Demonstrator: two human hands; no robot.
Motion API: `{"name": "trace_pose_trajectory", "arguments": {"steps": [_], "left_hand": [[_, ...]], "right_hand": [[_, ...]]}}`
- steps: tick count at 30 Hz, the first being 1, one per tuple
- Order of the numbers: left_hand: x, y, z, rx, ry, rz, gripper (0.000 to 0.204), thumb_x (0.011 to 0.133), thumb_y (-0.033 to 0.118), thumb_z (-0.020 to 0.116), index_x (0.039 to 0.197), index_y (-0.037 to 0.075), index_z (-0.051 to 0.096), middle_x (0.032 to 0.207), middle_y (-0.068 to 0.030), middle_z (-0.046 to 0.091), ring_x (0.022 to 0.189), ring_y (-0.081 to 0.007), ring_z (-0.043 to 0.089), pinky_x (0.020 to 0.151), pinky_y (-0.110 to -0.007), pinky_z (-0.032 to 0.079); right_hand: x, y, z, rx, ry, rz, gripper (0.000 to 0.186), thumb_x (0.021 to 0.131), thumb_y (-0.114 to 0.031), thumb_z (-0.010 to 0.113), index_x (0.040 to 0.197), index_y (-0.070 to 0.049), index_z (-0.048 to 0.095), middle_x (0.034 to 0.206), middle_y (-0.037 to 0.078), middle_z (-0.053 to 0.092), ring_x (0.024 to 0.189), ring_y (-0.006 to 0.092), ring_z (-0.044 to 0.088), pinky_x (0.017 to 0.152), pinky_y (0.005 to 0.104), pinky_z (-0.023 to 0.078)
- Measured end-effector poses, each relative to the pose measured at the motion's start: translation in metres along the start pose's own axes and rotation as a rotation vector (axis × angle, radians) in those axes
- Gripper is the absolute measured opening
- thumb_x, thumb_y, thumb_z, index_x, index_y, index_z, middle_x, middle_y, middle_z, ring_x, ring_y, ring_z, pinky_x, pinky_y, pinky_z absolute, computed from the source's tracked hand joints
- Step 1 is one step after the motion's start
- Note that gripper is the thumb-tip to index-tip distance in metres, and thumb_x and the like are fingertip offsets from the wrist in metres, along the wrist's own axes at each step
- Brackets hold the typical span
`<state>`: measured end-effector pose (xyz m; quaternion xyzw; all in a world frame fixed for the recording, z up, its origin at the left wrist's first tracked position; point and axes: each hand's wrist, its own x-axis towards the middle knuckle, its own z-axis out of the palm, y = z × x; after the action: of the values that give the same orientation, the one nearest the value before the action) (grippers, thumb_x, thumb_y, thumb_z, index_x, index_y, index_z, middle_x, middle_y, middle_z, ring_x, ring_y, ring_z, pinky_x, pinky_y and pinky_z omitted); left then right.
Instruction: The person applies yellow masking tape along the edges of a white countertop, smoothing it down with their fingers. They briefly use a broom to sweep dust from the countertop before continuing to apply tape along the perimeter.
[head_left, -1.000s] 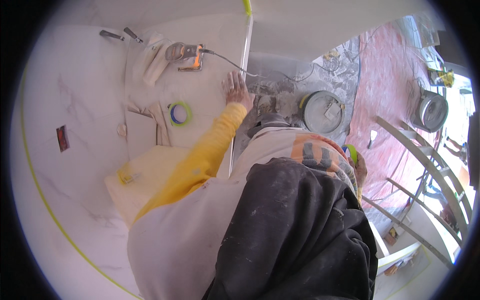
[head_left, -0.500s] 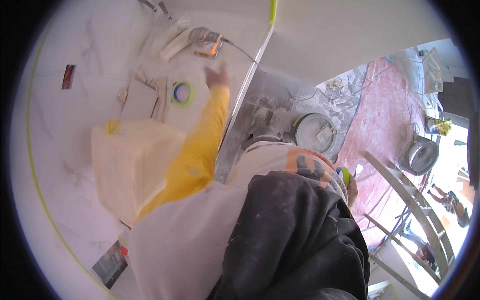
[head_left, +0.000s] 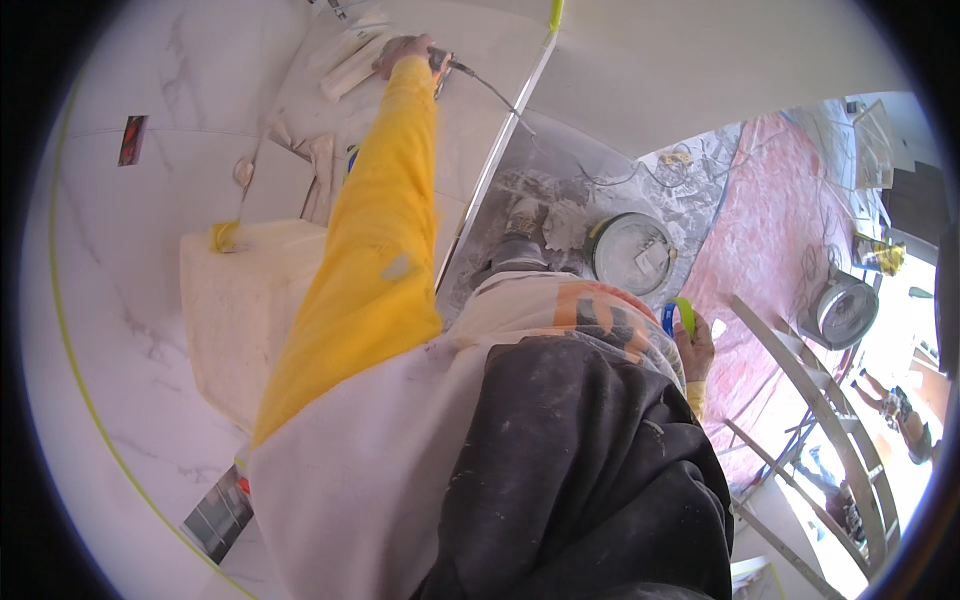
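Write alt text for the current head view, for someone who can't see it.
A person's left hand in a yellow sleeve is on a corded power tool on a pale surface; the right hand holds green-and-blue tape. A round container stands on the dusty floor, with a ladder farther right.

Sander (head_left: 440,64) partly covered, tape (head_left: 352,158) mostly behind sleeve (head_left: 378,225)

Left grip (head_left: 402,55) now over the corded sander (head_left: 439,63) (a moment ago, short of it).
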<state>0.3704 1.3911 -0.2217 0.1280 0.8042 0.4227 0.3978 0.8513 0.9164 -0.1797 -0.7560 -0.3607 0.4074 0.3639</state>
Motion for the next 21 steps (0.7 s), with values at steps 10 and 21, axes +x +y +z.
{"name": "trace_pose_trajectory", "arguments": {"steps": [10,21], "left_hand": [[-0.023,-0.091,-0.087,0.211,-0.187,0.390,0.101,0.058,0.038,0.086,0.131,-0.013,0.039,0.127,-0.0190,0.055,0.117,-0.0274,0.058,0.097,-0.035,0.050],[-0.281,-0.163,0.081,0.944,-1.110,1.191,0.096,0.065,0.027,0.082,0.144,0.008,0.031,0.136,-0.0220,0.048,0.122,-0.0371,0.054,0.103,-0.042,0.046]], "right_hand": [[-0.033,0.020,-0.002,-0.157,0.055,0.015,0.041,0.090,-0.018,0.066,0.125,0.002,0.059,0.106,0.013,0.067,0.095,0.0189,0.064,0.085,0.0318,0.050],[-0.064,0.063,-0.031,-0.071,0.242,0.266,0.043,0.089,-0.021,0.067,0.125,-0.001,0.059,0.106,0.016,0.068,0.093,0.0222,0.066,0.081,0.0333,0.052]]}}
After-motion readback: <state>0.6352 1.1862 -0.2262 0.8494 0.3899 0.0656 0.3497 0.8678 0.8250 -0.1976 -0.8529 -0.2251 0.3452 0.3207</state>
